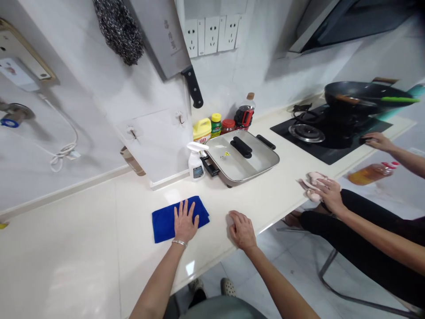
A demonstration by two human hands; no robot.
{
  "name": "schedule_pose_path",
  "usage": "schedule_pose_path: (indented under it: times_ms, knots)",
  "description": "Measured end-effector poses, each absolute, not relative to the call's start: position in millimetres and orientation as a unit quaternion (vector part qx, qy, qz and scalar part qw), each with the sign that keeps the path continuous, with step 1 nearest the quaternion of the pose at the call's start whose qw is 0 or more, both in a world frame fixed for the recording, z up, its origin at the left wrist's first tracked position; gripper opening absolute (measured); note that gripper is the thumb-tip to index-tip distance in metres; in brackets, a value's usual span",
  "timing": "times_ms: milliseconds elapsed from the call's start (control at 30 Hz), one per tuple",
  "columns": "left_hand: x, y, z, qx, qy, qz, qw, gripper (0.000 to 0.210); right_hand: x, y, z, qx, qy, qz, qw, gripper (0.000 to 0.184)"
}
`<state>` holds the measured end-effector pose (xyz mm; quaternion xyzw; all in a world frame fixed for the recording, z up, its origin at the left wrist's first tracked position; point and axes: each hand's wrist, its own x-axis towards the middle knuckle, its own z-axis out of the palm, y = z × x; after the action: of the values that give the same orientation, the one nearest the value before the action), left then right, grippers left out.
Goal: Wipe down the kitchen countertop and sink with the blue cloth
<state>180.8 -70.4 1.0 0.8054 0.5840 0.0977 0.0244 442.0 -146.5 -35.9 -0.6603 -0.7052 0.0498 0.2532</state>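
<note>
Pressing left hand (pixel 184 223) flat, fingers spread, on blue cloth (pixel 166 219).
Cloth lies on countertop (pixel 99 230), long axis running left-right, mostly left of the fingers; right hand (pixel 241 229) rests loosely curled and empty, near, right of the cloth.

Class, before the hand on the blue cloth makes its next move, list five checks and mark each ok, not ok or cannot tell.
1. Left hand flat on blue cloth: ok.
2. Right hand off the cloth, resting on the counter: ok.
3. Spray bottle upright, apart from the cloth: ok.
4. Electric pan lid on: ok.
5. Co-worker's hand with the pink cloth away from the blue cloth: ok.
6. Cloth damp: cannot tell.
</note>
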Motion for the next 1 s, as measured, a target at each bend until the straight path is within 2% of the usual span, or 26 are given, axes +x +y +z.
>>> schedule_pose_path:
  times_ms: [467, 1000]
  knots:
    - [212.8, -188.0, -0.9, 0.837, 0.533, 0.119, 0.008, 0.061, 442.2, -147.5, -38.2, -0.65, -0.711, 0.03, 0.267, 0.043]
    - [143.8, -219.7, 1.2, 0.861, 0.5, 0.079, -0.046, 0.061, 440.9, -145.8, -42.8, -0.643, -0.71, 0.014, 0.286, 0.044]
